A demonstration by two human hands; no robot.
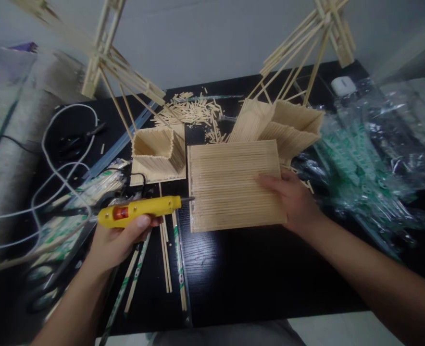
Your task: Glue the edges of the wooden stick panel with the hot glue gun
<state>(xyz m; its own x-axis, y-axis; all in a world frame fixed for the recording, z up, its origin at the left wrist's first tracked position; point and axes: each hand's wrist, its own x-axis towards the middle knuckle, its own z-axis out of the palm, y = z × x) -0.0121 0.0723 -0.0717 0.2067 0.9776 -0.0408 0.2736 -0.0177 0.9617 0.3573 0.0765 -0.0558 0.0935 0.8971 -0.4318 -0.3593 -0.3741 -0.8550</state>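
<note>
My left hand [124, 236] is wrapped around a yellow glue gun [155, 206], which lies sideways and points right. Its thin dark nozzle meets the left edge of a flat rectangular panel [234, 185] of wooden sticks laid side by side. Whether the nozzle touches or only overlaps that edge I cannot tell. Shiny streaks run along the panel's left border. My right hand [294, 202] grips the panel at its right edge, thumb on the face and the other fingers mostly hidden behind. The panel is tilted up above the black table [256, 278].
Behind stand two stick structures: a small open box [155, 144] on a base at left and a larger box [295, 120] at right. Cut stick pieces [191, 110] are heaped at the back. White cable [44, 144] loops left; plastic wrappers [367, 163] pile right. Wrapped chopsticks [179, 259] lie in front.
</note>
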